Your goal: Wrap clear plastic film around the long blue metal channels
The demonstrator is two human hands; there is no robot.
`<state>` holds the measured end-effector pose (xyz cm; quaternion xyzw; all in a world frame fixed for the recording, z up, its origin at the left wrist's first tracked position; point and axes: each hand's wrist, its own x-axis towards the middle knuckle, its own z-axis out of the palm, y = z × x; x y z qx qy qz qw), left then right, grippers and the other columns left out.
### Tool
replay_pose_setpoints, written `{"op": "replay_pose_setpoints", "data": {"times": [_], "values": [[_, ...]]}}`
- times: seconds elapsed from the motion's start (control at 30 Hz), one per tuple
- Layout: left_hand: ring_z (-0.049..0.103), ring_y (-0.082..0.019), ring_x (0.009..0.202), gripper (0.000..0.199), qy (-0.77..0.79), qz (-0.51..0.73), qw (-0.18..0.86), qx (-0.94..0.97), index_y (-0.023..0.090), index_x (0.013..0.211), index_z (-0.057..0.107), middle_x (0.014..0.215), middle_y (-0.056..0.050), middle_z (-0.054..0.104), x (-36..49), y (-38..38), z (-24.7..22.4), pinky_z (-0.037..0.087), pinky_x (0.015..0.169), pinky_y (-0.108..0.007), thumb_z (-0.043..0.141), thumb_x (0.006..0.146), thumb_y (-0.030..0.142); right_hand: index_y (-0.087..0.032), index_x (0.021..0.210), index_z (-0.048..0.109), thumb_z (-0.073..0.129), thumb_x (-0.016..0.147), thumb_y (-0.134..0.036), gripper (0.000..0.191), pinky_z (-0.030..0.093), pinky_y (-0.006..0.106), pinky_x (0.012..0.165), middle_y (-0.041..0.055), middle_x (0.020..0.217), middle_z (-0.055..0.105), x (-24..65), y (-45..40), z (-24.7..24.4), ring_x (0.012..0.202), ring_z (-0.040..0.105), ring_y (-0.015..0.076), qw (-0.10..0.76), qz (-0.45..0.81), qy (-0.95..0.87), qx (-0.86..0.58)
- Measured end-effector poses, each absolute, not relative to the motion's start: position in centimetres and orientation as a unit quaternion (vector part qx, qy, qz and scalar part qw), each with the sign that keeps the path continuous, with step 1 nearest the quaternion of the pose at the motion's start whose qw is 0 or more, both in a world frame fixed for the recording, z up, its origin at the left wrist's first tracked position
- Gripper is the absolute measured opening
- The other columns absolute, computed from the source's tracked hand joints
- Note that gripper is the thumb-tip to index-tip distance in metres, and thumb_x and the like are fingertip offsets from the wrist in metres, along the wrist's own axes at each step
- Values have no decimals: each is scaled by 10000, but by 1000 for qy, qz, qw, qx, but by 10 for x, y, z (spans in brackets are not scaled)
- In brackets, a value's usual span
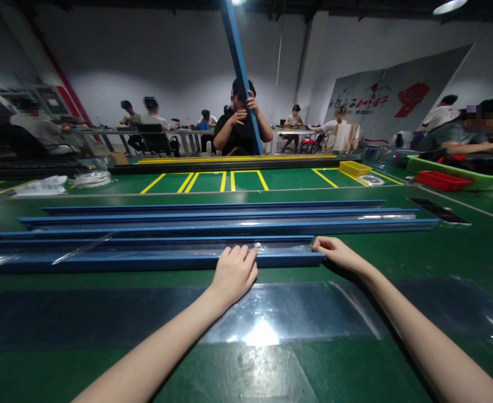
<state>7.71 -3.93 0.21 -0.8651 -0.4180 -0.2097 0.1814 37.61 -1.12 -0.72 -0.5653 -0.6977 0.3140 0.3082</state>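
Note:
A long blue channel profile (154, 262) lies across the table in front of me, its open side up. Clear plastic film (286, 246) lines its trough and catches the light. Over the channel's near wall, toward its right end, my left hand (236, 271) is curled, fingertips inside the trough. My right hand (334, 251) is at the channel's right end, thumb and forefinger pinched together where the film ends; the fingertips partly hide what they grip. Nearer to me, a wide strip of transparent film (145, 313) lies flat, passing beneath my forearms.
Several more blue channels (212, 226) lie parallel behind. A dark phone-like slab (438, 211) rests to their right. Farther back are a yellow tray (354, 168), a red tray (442, 180) and a green bin (487, 180). Across the table, a person (229, 134) holds a blue profile (241, 67) upright.

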Motion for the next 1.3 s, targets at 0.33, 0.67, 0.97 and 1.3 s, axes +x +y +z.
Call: {"op": "replay_pose_setpoints", "data": {"times": [0.33, 0.67, 0.97, 1.3], "values": [[483, -196, 762, 227, -432, -206, 188, -858, 164, 981, 548, 812, -52, 565, 79, -41, 4, 313, 659, -328, 408, 820, 241, -188, 609, 478, 483, 723, -404, 244, 337, 251, 593, -11, 611, 496, 377, -11, -9, 611, 435, 129, 304, 307, -696, -574], [481, -201, 767, 201, -447, -200, 181, -853, 169, 929, 556, 810, -53, 565, 79, -42, 4, 318, 663, -334, 411, 818, 253, -187, 674, 521, 487, 748, -395, 224, 366, 252, 626, -8, 654, 527, 379, -11, -12, 639, 470, 134, 329, 288, -691, -575], [477, -200, 770, 198, -447, -194, 182, -854, 172, 923, 552, 817, -49, 562, 79, -42, 5, 316, 667, -333, 404, 823, 258, -179, 706, 543, 557, 711, -397, 218, 374, 245, 628, 3, 679, 543, 384, -7, -18, 653, 485, 133, 353, 326, -679, -555], [478, -198, 772, 198, -438, -199, 178, -858, 172, 929, 549, 812, -44, 563, 79, -41, 3, 313, 668, -332, 401, 822, 249, -174, 687, 547, 566, 697, -426, 253, 374, 251, 627, 7, 661, 548, 380, -9, -14, 645, 491, 135, 363, 317, -672, -562]]}}
